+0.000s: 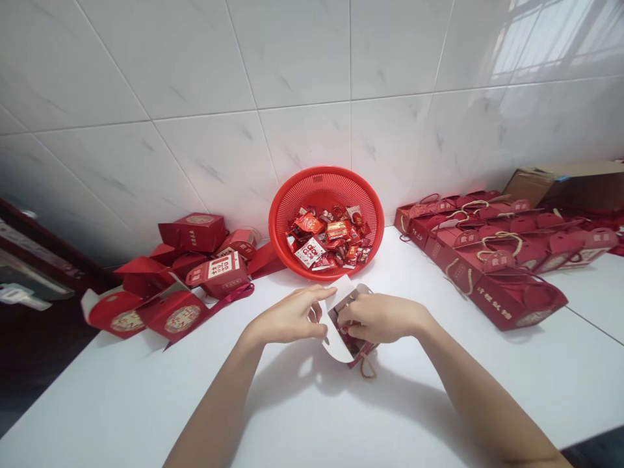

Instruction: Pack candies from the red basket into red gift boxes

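Observation:
A small red candy box (359, 357) stands open on the white table in front of me, its white inner flaps (336, 341) spread and a beige cord handle (368, 368) hanging at its near side. My left hand (292, 316) is at the left flaps, index finger stretched along the back one and thumb against the edge. Inside the box opening are the curled fingers of my right hand (377, 317); what they hold, if anything, is hidden. Just behind the box, a red plastic basket (325, 177) holds wrapped candies (336, 244).
To the left lies a pile of red boxes (192, 231), some with open flaps. Rows of closed red boxes (507, 292) with cord handles stand on the right, a cardboard carton (541, 187) behind them. A tiled wall (205, 156) borders the table (414, 416) at the back.

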`<state>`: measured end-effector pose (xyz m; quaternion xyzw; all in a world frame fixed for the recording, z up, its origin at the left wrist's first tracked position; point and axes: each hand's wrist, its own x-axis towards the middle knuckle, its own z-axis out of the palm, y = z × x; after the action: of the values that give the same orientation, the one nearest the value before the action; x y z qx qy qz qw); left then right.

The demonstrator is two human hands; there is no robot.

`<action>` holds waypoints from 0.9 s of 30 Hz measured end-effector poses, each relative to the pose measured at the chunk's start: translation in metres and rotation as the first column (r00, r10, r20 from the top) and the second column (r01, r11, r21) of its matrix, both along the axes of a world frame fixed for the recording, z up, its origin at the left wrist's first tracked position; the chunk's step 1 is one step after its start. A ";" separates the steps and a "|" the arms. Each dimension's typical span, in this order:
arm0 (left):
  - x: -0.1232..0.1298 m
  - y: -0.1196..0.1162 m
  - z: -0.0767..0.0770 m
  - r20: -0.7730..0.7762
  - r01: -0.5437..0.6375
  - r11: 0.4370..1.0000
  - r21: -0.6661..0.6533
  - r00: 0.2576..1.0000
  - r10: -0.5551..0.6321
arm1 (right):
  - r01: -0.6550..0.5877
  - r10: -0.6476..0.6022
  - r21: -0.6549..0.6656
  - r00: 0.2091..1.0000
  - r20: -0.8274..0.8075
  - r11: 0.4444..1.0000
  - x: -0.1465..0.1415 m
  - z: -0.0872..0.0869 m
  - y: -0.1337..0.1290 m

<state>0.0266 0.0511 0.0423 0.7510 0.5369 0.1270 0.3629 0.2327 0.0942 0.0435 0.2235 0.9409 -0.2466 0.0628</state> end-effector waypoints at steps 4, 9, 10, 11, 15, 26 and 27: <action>-0.002 0.001 -0.004 -0.022 0.044 0.997 0.061 0.999 -0.043 | -0.078 0.082 -0.088 0.996 0.047 0.993 -0.009 -0.007 0.014; -0.004 0.002 -0.005 -0.042 0.037 0.995 0.095 0.999 -0.033 | -0.132 0.141 -0.158 0.989 0.046 0.979 -0.015 -0.006 0.030; -0.004 0.002 -0.005 -0.038 0.034 0.996 0.087 0.999 -0.031 | -0.117 0.127 -0.174 0.991 0.048 0.978 -0.015 -0.004 0.031; -0.003 0.002 -0.005 -0.031 0.034 0.997 0.076 0.999 -0.031 | -0.091 0.101 -0.180 0.994 0.049 0.979 -0.014 -0.002 0.031; -0.002 0.002 -0.004 -0.001 0.023 0.999 0.048 1.000 -0.023 | 0.010 -0.009 -0.139 1.000 0.007 0.990 -0.004 0.008 0.028; 0.000 -0.002 0.000 -0.010 -0.005 0.997 0.082 1.000 0.006 | 0.238 -0.230 0.010 0.948 -0.221 0.971 0.035 0.004 0.019; 0.002 -0.003 0.001 0.011 0.012 0.993 0.114 1.000 -0.013 | 0.271 -0.248 0.051 0.930 -0.271 0.961 0.034 -0.003 0.017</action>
<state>0.0283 0.0484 0.0430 0.7731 0.5219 0.1597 0.3233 0.2663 0.1109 0.0403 0.3140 0.9130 -0.2385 -0.1051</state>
